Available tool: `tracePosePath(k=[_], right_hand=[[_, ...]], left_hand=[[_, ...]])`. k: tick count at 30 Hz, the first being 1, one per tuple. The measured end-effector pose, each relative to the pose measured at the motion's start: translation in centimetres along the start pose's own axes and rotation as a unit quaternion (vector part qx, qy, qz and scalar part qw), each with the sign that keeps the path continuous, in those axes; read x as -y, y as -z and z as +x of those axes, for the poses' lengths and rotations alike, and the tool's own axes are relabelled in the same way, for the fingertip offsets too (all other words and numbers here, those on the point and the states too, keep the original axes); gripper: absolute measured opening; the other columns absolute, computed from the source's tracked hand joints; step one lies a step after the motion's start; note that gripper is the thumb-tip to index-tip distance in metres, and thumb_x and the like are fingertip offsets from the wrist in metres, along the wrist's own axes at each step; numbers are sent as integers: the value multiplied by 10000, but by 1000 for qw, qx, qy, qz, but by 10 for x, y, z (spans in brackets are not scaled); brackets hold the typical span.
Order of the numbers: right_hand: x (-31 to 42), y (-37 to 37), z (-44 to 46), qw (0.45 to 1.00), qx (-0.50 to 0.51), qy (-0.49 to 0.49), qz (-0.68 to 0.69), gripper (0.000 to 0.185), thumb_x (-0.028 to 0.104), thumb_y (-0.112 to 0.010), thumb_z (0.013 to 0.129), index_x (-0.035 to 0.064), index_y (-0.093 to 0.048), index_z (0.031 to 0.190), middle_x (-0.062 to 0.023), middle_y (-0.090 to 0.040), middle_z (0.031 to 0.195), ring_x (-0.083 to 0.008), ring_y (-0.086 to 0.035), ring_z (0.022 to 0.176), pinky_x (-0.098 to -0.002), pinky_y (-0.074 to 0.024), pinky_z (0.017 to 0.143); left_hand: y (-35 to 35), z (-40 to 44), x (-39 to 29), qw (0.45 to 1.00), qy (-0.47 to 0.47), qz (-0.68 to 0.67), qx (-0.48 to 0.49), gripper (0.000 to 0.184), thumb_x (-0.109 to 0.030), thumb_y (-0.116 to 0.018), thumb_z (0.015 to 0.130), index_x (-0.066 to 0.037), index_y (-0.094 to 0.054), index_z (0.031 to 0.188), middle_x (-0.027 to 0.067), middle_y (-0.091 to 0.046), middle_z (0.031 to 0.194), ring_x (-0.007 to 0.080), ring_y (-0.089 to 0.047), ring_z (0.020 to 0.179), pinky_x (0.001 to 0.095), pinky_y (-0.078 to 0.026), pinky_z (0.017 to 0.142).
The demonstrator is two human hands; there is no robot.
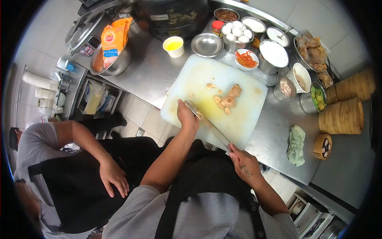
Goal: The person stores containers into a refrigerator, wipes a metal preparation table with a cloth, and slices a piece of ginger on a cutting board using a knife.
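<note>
My right hand (240,161) is wrapped round the handle of a long knife (215,130) at the near edge of a white cutting board (248,93). The blade points up and left over the board. At its tip end, my left hand (187,114) is closed, with fingers and thumb pressed at the blade; bits of food cling to the metal there. Beyond the blade, a piece of cooked meat (231,95) lies on the board with small scraps beside it. Yellowish liquid stains the board's middle.
A co-worker's hand (113,175) hangs at the left. Behind the board are a metal plate (207,45), a bowl of eggs (237,32) and a yellow cup (174,47). A green cloth (296,145) and bamboo steamers (340,116) stand right; a metal bowl (119,63) holds an orange bag.
</note>
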State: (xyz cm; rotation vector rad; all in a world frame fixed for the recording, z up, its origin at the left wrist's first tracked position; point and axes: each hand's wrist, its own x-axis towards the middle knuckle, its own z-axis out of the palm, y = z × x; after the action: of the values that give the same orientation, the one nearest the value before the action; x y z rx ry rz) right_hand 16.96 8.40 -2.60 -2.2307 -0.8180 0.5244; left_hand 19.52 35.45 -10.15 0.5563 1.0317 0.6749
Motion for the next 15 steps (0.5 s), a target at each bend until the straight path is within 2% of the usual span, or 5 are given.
tracePosePath(k=[5, 7, 9, 12, 15], right_hand=[[10, 4, -2, 999, 7, -26, -28, 341, 267, -604, 966, 97, -624, 1261, -209, -683, 897, -393, -673, 801, -455, -533, 719], [5, -2, 2, 999, 11, -37, -30, 339, 264, -599, 970, 92, -623, 1261, -208, -687, 912, -393, -672, 813, -450, -533, 728], [-8, -18, 17, 993, -45, 5, 110, 336, 263, -581, 981, 82, -620, 1262, -200, -694, 957, -392, -670, 846, -438, -532, 754], [-5, -11, 39, 995, -3, -73, 65, 332, 261, -565, 990, 73, -619, 1258, -193, -695, 998, -390, -667, 875, -426, -530, 774], [1, -2, 28, 996, 13, -64, 65, 347, 277, -567, 987, 82, -614, 1271, -195, -695, 982, -388, -669, 870, -431, -531, 774]], left_hand=[[-1, -1, 5, 999, -11, -36, 12, 384, -415, -357, 1049, -71, -521, 1096, 63, -615, 898, 149, -583, 691, 264, -434, 528], [3, -13, 4, 997, -3, 66, 47, 362, -414, -364, 1049, -80, -504, 1050, 62, -600, 847, 155, -563, 625, 274, -422, 498], [7, -23, 10, 995, 18, 85, 55, 345, -411, -370, 1048, -89, -489, 1016, 59, -588, 817, 152, -540, 582, 272, -403, 480], [0, -31, 10, 995, 35, 77, 47, 323, -406, -380, 1046, -105, -460, 960, 54, -561, 761, 145, -491, 511, 268, -362, 444], [3, -21, 3, 998, 24, 44, 24, 312, -399, -387, 1046, -112, -456, 946, 47, -548, 739, 137, -463, 484, 263, -338, 425]])
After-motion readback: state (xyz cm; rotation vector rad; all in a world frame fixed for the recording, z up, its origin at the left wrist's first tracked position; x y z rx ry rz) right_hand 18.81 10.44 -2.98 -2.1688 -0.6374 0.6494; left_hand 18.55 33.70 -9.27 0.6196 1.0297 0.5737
